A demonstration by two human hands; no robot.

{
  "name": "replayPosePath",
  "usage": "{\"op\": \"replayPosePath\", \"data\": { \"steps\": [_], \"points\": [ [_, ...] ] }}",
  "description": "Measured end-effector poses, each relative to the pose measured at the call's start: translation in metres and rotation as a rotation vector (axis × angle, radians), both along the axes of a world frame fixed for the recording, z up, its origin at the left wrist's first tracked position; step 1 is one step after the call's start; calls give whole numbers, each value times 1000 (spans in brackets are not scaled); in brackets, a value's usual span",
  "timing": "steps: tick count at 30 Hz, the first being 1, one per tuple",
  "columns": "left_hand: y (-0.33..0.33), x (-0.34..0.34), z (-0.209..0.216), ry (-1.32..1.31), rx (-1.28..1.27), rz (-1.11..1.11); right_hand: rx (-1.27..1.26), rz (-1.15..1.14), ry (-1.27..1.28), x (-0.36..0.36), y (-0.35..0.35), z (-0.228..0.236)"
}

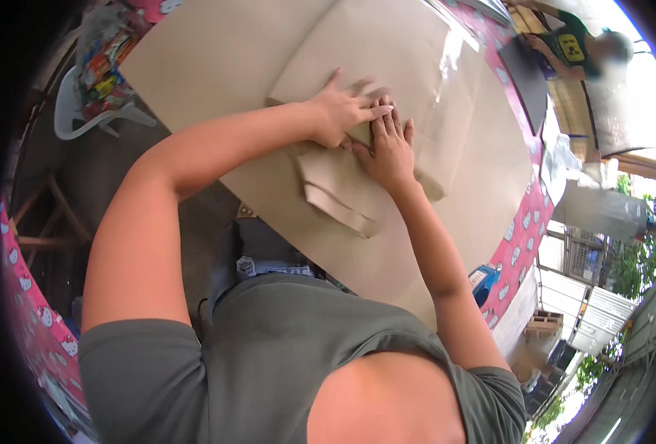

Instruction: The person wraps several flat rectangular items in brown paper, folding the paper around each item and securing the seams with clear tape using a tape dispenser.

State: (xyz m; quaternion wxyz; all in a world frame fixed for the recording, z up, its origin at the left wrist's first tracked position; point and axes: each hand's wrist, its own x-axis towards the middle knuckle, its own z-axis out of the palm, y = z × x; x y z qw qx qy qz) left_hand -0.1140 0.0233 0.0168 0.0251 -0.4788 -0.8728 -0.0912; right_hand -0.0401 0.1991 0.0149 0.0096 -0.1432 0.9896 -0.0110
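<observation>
Both my hands press on a folded piece of brown paper (339, 181), whose lower flap stands partly raised with a creased edge. My left hand (343, 111) lies over the fold with its fingers spread, and their tips are slightly blurred. Close beside it, the fingertips almost meeting, my right hand (391, 152) rests flat with fingers stretched out and the thumb pointing toward the left hand. Neither hand grips anything that I can see. Beneath the folded piece is a large flat brown sheet (202, 66); part of the fold under my palms is hidden.
A pink patterned cloth (516, 248) shows along the table's right side, with a blue object (483, 281) near it. On the left, a white plastic chair (67, 111) holds colourful packages (106, 78). A person in a dark green shirt (570, 48) is at the upper right.
</observation>
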Motion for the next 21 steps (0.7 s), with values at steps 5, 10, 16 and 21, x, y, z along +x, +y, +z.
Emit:
{"op": "replayPosePath", "data": {
  "steps": [5, 10, 16, 21],
  "points": [
    [7, 10, -14, -38, 97, 152, -178, -188, 119, 44, 115, -5],
    [6, 15, -15, -69, 80, 196, -200, -312, 238, 61, 106, -17],
    [13, 13, -17, -39, 106, 203, -353, -518, 87, 66, 147, -15],
    [0, 14, -22, -37, 129, 246, -489, -821, 168, 79, 123, -36]
  ]
}}
